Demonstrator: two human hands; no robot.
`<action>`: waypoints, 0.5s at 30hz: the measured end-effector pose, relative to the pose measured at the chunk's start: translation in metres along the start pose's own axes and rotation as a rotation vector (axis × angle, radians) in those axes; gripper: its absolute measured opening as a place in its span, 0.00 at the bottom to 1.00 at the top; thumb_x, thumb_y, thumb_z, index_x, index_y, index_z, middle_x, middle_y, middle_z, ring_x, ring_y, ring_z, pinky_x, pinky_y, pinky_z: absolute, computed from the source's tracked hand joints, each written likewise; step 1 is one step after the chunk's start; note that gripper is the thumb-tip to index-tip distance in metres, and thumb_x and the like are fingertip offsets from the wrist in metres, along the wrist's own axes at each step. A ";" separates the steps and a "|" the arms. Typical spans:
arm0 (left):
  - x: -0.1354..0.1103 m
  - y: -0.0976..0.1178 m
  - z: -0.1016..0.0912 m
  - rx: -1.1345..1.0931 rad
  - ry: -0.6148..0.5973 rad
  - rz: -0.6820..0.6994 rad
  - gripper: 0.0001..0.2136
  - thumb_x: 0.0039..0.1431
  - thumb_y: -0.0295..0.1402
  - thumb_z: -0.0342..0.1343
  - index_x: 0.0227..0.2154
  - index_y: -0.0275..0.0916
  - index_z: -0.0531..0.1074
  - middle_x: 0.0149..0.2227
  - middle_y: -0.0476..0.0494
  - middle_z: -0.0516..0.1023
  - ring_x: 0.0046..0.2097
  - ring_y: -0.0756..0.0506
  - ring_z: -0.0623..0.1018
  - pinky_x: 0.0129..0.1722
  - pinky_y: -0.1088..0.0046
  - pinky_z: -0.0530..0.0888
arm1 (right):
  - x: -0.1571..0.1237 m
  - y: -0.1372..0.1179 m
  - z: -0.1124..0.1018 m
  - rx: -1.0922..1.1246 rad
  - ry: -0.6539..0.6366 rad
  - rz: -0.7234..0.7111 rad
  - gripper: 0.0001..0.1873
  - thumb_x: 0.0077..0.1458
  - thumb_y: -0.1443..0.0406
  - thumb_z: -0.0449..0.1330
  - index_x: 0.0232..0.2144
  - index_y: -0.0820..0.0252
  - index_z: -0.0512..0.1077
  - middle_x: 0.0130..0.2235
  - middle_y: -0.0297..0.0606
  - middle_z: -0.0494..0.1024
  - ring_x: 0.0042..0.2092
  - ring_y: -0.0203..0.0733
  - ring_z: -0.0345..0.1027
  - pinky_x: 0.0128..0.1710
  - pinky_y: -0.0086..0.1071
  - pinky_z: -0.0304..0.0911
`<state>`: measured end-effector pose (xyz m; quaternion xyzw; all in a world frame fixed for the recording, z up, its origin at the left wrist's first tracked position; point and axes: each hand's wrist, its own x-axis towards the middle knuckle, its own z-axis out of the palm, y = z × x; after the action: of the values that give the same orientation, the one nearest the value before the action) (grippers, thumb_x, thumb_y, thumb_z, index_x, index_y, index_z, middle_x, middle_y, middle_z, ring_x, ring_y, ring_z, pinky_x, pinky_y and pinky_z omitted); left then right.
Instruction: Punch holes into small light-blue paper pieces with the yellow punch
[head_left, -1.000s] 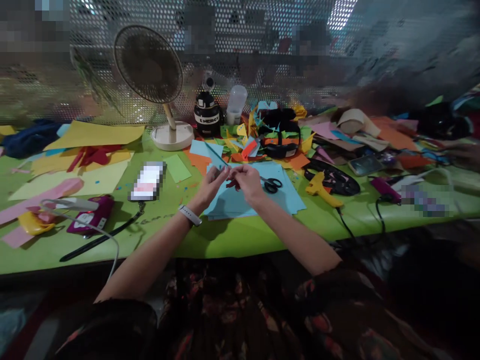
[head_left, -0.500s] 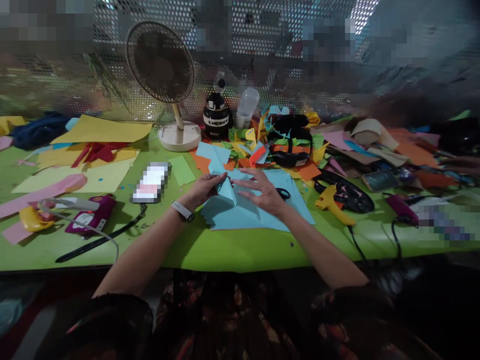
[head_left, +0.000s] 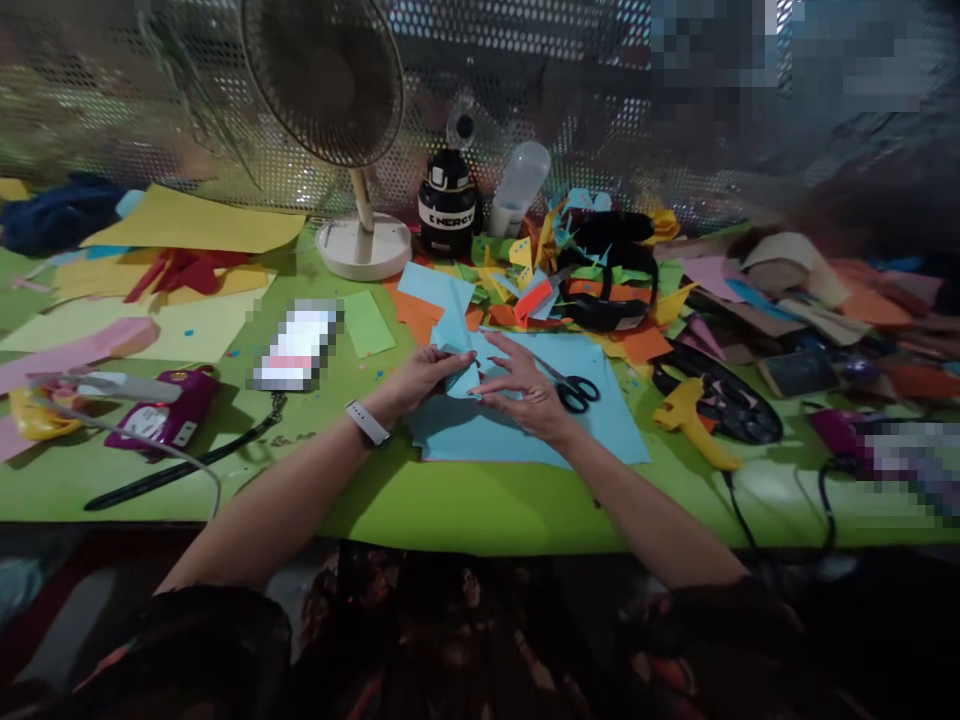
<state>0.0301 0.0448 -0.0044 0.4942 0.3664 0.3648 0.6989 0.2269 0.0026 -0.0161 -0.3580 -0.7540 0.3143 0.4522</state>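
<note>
My left hand (head_left: 429, 380) pinches a folded piece of light blue paper (head_left: 454, 330) between thumb and fingers, holding it up over the stack. My right hand (head_left: 523, 390) is at the paper's lower right corner, thumb and one fingertip closed on its edge while the index finger stays raised. Beneath both hands lies a stack of light blue paper sheets (head_left: 495, 442) on the green table. Black-handled scissors (head_left: 576, 392) rest on the stack, just right of my right hand.
A yellow glue gun (head_left: 694, 425) with a cord lies to the right. At the left are a phone (head_left: 298, 345) and a purple device (head_left: 165, 412). A white fan (head_left: 364, 248), a black bottle (head_left: 447, 212) and colourful paper scraps (head_left: 536, 290) stand or lie behind.
The view has shifted, so the table's back items sit higher. My right thumb and finger have come together at the paper's lower corner. More of the scissors shows beside the right hand.
</note>
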 end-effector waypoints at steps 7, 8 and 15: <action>-0.008 0.003 0.008 0.016 0.051 0.025 0.20 0.41 0.48 0.70 0.22 0.35 0.75 0.15 0.53 0.67 0.17 0.57 0.59 0.17 0.78 0.54 | -0.006 -0.001 0.014 0.193 0.086 0.043 0.05 0.53 0.57 0.67 0.35 0.45 0.81 0.60 0.31 0.66 0.62 0.46 0.60 0.60 0.45 0.64; -0.008 0.001 0.008 0.014 0.061 0.034 0.19 0.42 0.48 0.70 0.23 0.34 0.75 0.17 0.52 0.69 0.17 0.57 0.60 0.17 0.78 0.55 | -0.007 -0.002 0.015 0.194 0.111 0.052 0.05 0.53 0.57 0.67 0.33 0.47 0.81 0.59 0.33 0.67 0.61 0.45 0.61 0.59 0.44 0.65; -0.007 -0.009 0.015 -0.019 0.179 0.184 0.20 0.44 0.48 0.68 0.20 0.36 0.69 0.18 0.55 0.66 0.19 0.57 0.60 0.19 0.77 0.57 | -0.005 -0.004 0.023 0.125 0.285 0.216 0.14 0.57 0.53 0.61 0.29 0.57 0.73 0.46 0.40 0.73 0.47 0.41 0.69 0.43 0.35 0.71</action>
<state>0.0410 0.0304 -0.0080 0.4846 0.3767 0.4735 0.6317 0.2063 -0.0067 -0.0245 -0.4490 -0.6185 0.3535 0.5393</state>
